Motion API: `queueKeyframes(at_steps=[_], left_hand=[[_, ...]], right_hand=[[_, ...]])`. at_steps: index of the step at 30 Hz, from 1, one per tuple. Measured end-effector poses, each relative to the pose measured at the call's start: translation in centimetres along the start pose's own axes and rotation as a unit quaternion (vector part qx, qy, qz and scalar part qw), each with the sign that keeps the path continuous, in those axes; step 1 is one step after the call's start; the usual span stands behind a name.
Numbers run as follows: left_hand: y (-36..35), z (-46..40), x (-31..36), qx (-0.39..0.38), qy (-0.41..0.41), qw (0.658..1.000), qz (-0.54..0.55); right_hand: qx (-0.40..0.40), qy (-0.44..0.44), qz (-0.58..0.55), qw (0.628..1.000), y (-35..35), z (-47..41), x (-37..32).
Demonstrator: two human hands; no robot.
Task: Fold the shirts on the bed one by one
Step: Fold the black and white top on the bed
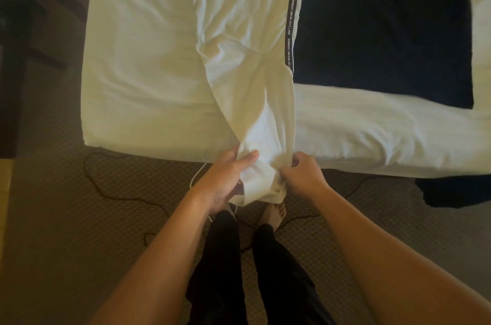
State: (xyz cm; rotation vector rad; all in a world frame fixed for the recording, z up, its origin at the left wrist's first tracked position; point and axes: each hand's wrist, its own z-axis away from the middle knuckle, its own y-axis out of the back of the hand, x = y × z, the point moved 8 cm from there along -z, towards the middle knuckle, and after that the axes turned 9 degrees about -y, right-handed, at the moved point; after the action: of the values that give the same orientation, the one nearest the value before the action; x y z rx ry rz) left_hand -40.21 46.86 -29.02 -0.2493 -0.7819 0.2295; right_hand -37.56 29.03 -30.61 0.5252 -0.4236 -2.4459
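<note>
White shirt point(247, 64): soft, creased cotton with a black lettered stripe point(291, 13) down one side, stretched lengthwise over the bed point(138, 72) and bunched to a narrow tail past the bed's near edge. Left hand point(228, 181) and right hand point(301, 171): fingers of both curled round that gathered tail, just off the near edge, above patterned carpet point(66, 218). Dark navy cloth point(385, 27): flat, rectangular, beside the shirt toward the bed's right edge.
</note>
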Motion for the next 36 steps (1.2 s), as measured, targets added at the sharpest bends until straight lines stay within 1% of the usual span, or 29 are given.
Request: queueKeyframes(at_steps=[2,4,6,8,10,12,15,17,19,22,25,32,34,36], left_hand=[[-0.1,0.1,-0.3,0.01,0.002,1.0,-0.002],[0.4,0.3,-0.4,0.033,0.008,0.999,0.003],[1.1,0.2,-0.6,0.051,0.007,0.999,0.008],[1.8,0.1,-0.6,0.068,-0.005,0.997,0.033],[2.2,0.3,-0.5,0.079,-0.009,0.994,0.071],[2.3,0.4,-0.4,0.075,-0.003,0.993,0.089],[1.7,0.4,0.1,0.061,-0.005,0.991,0.115],[1.0,0.2,0.7,0.047,-0.022,0.991,0.121],[0.6,0.0,1.5,0.054,-0.047,0.99,0.122],[0.8,-0.4,2.2,0.087,-0.059,0.987,0.121],[0.4,-0.5,2.7,0.08,-0.052,0.988,0.125],[0.4,-0.3,2.6,0.085,-0.031,0.985,0.149],[0.5,-0.3,2.6,0.088,-0.027,0.983,0.16],[0.6,-0.2,2.5,0.091,-0.019,0.981,0.171]], right_hand=[[0.011,-0.024,-0.025,0.999,0.1,-0.1,0.3],[0.015,-0.076,-0.114,0.99,0.2,-0.1,0.8],[0.003,-0.112,-0.219,0.969,0.1,0.1,0.9],[-0.027,-0.111,-0.31,0.944,-0.5,0.4,0.4],[-0.044,-0.087,-0.354,0.93,-0.7,0.7,0.0],[-0.018,-0.061,-0.328,0.942,-0.4,0.7,0.0],[0.073,-0.022,-0.232,0.97,0.8,1.3,-0.3],[0.106,0.01,-0.216,0.971,1.1,1.9,-0.8],[0.116,0.048,-0.22,0.967,1.1,2.5,-1.4],[0.11,0.09,-0.209,0.968,0.6,3.3,-1.8],[0.106,0.101,-0.197,0.969,0.1,3.6,-1.9],[0.11,0.082,-0.217,0.967,0.9,3.2,-2.2],[0.087,0.07,-0.244,0.963,0.9,2.9,-2.0],[0.043,0.042,-0.304,0.951,0.5,2.4,-1.6]])
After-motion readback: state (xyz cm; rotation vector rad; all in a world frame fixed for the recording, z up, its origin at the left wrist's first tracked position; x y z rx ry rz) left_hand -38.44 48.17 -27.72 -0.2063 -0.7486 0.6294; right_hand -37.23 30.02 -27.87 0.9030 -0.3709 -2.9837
